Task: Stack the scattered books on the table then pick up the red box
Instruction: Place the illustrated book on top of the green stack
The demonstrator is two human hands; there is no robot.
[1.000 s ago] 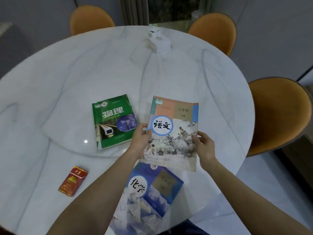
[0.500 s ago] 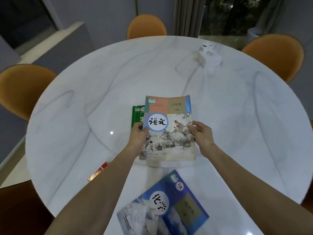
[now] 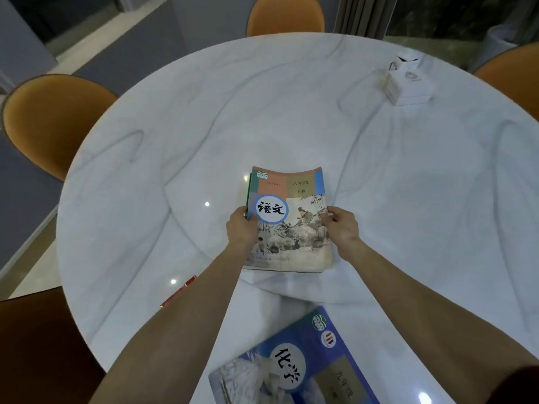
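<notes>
A book with an orange and painted cover lies on top of the green book, of which only a thin left edge shows. My left hand grips the top book's left edge and my right hand grips its right edge. A blue book lies apart near the table's front edge. The red box sits to the left, mostly hidden behind my left forearm.
The round white marble table has a white tissue box at the far right. Orange chairs stand around it: one at the left, one at the far side, one at the right.
Both hands have carried the orange-covered book to the left and set it down over the green book, which is now almost fully covered. My view has swung left.
</notes>
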